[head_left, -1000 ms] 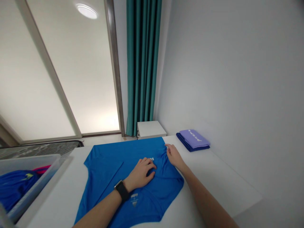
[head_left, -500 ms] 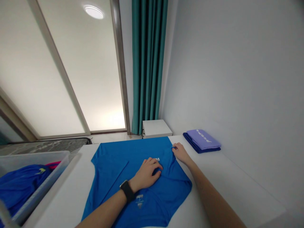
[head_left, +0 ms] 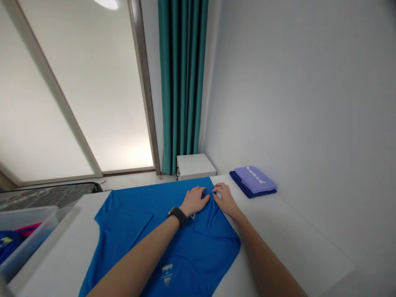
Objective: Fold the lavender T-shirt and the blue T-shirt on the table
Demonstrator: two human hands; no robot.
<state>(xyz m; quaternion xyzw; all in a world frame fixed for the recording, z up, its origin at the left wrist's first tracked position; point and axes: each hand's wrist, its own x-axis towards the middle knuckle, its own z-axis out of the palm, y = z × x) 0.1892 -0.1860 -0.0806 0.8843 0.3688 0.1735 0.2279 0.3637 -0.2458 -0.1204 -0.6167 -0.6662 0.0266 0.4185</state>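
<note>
A blue shirt (head_left: 133, 214) lies spread over the white table (head_left: 71, 231), its right side folded inward with creases. My left hand (head_left: 195, 199), with a black watch on the wrist, rests on the shirt near its far right part, thumb and fingers curved toward a small bunch of cloth. Close beside it, my right hand (head_left: 225, 199) pinches the shirt's right edge between thumb and fingers. The two hands nearly meet. A pale print shows on the shirt nearer to me.
Folded purple cloth (head_left: 255, 180) lies on dark blue cloth (head_left: 244, 189) by the wall. A clear bin (head_left: 46, 231) with clothes stands at the left. Beyond the table are a white cabinet (head_left: 196, 166) and a green curtain (head_left: 182, 90).
My left hand has moved away from me and right across the shirt, up close to my right hand. My right hand still holds the shirt's edge. The view has shifted to the right.
</note>
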